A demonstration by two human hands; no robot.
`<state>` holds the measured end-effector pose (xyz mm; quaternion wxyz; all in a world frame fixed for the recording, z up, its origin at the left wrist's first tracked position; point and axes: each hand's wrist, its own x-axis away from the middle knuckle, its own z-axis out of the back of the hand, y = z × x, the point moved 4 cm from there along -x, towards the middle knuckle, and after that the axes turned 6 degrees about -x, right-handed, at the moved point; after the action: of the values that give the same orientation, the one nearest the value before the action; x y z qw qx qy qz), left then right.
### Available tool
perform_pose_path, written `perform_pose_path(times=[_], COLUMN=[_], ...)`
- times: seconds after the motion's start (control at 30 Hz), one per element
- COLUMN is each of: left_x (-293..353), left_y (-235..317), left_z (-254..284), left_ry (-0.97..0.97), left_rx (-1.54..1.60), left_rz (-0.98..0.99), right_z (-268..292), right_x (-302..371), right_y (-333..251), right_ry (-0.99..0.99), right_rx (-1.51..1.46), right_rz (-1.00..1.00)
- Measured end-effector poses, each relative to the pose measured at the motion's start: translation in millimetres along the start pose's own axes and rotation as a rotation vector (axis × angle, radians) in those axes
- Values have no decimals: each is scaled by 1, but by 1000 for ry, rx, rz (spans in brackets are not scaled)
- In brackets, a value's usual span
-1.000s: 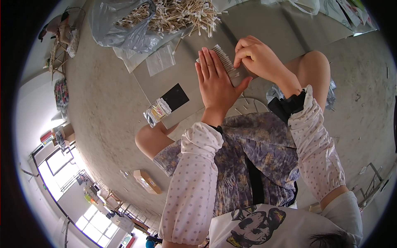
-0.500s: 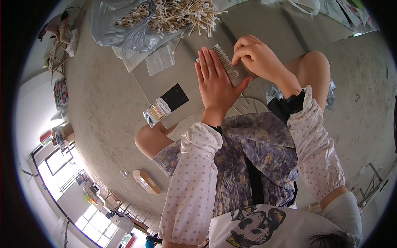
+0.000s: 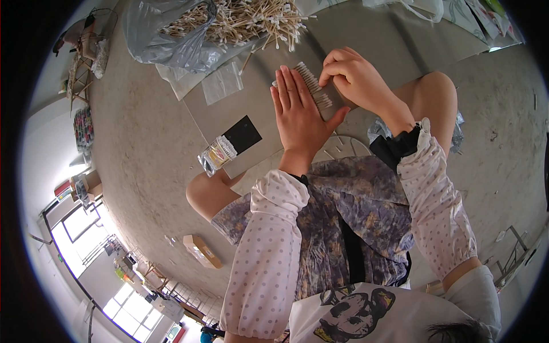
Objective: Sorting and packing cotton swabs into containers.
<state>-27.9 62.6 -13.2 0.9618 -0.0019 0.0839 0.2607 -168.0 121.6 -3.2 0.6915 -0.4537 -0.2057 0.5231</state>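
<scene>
A row of white-tipped cotton swabs [image 3: 309, 78] lies side by side on the grey table. My left hand [image 3: 297, 111] rests flat across it, fingers stretched out and thumb apart, covering much of the sticks. At the row's right edge, my right hand [image 3: 353, 77] is closed with thumb and forefinger together, touching the swab tips. Whatever is between those fingertips is too small to make out. To the left of my hands, a clear packet of cotton swabs [image 3: 217, 154] lies by a black card [image 3: 242, 133].
A large heap of loose cotton swabs [image 3: 246, 22] spills from a grey plastic bag [image 3: 151, 37] at the far side. A clear zip bag [image 3: 222, 83] lies on the table [image 3: 274, 51] near it. A cardboard box [image 3: 202, 251] sits on the floor at left.
Almost nothing differs. My right fingertips have shifted very slightly left along the swab tips; my left hand stays flat on the row.
</scene>
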Motion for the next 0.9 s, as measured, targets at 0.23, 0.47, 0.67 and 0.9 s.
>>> perform_pose_path(times=[0.23, 0.47, 0.67, 0.9], left_x=[0, -1, -1, 0], left_y=[1, 1, 0, 0], left_z=[0, -1, -1, 0], left_ry=[-13, 8, 12, 4], left_rx=[-15, -5, -8, -18], left_rz=[5, -1, 1, 3], right_z=[-2, -2, -4, -5], right_x=[1, -2, -5, -4], right_y=[2, 2, 3, 2], right_ry=[-28, 5, 33, 1], right_rx=[42, 27, 15, 39], right_rz=[22, 17, 17, 35])
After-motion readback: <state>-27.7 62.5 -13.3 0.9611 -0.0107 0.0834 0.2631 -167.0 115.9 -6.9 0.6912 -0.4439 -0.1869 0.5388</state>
